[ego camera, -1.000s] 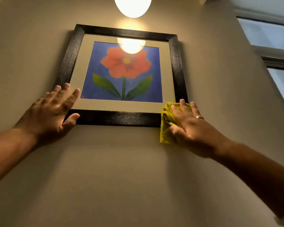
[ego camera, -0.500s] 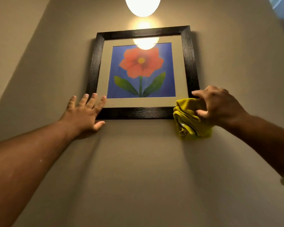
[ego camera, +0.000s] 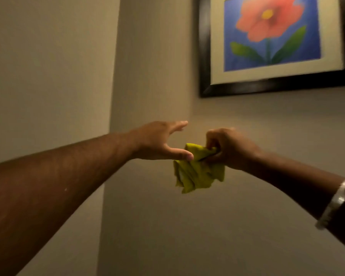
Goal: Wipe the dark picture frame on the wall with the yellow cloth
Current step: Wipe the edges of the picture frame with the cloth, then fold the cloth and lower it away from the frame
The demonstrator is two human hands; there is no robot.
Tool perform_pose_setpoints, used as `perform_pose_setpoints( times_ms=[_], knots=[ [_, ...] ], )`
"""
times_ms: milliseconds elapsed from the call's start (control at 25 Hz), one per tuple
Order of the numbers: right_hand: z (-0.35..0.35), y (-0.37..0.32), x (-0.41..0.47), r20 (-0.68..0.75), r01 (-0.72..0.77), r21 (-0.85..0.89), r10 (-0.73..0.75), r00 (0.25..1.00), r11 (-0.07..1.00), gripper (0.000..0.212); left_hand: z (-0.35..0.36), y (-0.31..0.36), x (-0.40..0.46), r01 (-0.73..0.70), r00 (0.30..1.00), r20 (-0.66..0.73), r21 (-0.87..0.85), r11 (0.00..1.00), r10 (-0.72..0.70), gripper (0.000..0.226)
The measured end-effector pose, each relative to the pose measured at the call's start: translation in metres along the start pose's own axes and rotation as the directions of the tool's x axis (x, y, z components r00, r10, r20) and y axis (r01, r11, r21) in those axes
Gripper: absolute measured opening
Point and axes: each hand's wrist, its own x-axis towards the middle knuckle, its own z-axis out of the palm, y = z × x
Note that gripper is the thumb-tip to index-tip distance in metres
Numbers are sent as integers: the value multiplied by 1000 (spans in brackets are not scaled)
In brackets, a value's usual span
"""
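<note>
Hands meet below the dark picture frame (ego camera: 267, 86), well clear of it — we see neither one touching the wood. The right hand (ego camera: 230, 148) is curled tight, its fingers bunched around the top of the yellow cloth (ego camera: 197, 174), which hangs crumpled beneath the knuckles. The left hand (ego camera: 159, 141) is spread open, fingers stretched forward and thumb extended, the thumb tip just meeting the cloth's near edge; it grips nothing. Above and to the right of both hands, the frame hangs on the wall (ego camera: 247, 216), its red flower print (ego camera: 270, 20) partly cut off by the view. A metal bracelet (ego camera: 336, 203) circles the right forearm — slightly blurred.
</note>
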Motion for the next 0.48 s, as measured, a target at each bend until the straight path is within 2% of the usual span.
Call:
perform_pose_setpoints(
  times_ms=[40,160,200,280,360,480],
  knots=[
    [27,-26,6,24,26,80,-28,999,996,37,10,-15,-22,53,998,47,-92,994,-49,92],
    [109,-92,23,105,89,289,-124,987,953,34,45,-80,-92,185,983,54,-268,946,-177,38],
    [130,-107,27,145,94,339,-151,978,936,33,56,-98,-112,244,970,58,-314,918,-237,28],
    [190,-141,34,276,81,506,-250,928,858,25,79,-141,-164,378,924,94,-360,853,-370,20],
    [248,-169,31,409,-52,689,-329,851,723,14,103,-172,-212,497,866,155,-374,783,-476,19],
    [348,-206,11,533,-244,775,-396,748,583,16,160,-217,-282,661,750,275,-364,657,-602,22]
  ],
)
